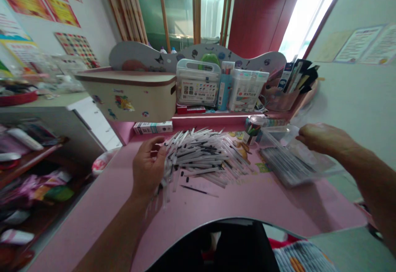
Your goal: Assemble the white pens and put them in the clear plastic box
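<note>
Black-clad legs (244, 247) nearest; pen refills (201, 154) heaped just right of curled left hand (149, 164); clenched right hand (323, 138) at plastic box (324, 168); grasps unclear.

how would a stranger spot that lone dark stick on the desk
On the pink desk, find the big pile of pale and dark sticks by the left hand. Between it and the desk's curved edge lies one thin dark stick. Its neighbours overlap; it lies alone.
</note>
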{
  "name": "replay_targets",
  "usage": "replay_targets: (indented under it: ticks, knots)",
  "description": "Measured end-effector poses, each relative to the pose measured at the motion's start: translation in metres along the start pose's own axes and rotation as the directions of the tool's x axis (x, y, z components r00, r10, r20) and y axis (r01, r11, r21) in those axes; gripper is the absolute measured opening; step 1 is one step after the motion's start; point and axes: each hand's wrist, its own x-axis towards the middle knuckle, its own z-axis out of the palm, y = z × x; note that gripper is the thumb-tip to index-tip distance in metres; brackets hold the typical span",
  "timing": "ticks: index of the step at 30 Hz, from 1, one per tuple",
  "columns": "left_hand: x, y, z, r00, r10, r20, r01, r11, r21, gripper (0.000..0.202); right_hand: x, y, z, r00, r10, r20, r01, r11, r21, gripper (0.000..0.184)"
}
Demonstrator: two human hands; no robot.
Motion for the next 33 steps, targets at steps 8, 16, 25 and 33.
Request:
replay_targets:
  ticks: [8, 16, 25, 33]
  knots:
    - [0.017, -0.016, -0.005, 0.982, -0.148, -0.114, 0.136, 0.984, -0.112, 0.028, -0.059, -0.143, 0.007, 0.729, -0.629, 0.270, 0.591, 0.777, 0.217, 0.019]
    - [0.030, -0.041, -0.008, 0.968, -0.219, -0.122, 0.195, 0.964, -0.178, 0.027, -0.105, -0.207, 0.090, 0.642, -0.724, 0.251, 0.640, 0.687, 0.344, 0.020]
    - [0.031, -0.042, -0.007, 0.937, -0.333, -0.104, 0.290, 0.910, -0.295, 0.026, -0.126, -0.200, 0.110, 0.706, -0.693, 0.146, 0.585, 0.686, 0.432, 0.010]
    - [0.020, -0.036, 0.002, 0.964, -0.263, -0.030, 0.255, 0.951, -0.175, 0.024, -0.128, -0.201, 0.121, 0.720, -0.670, 0.181, 0.575, 0.722, 0.384, 0.009]
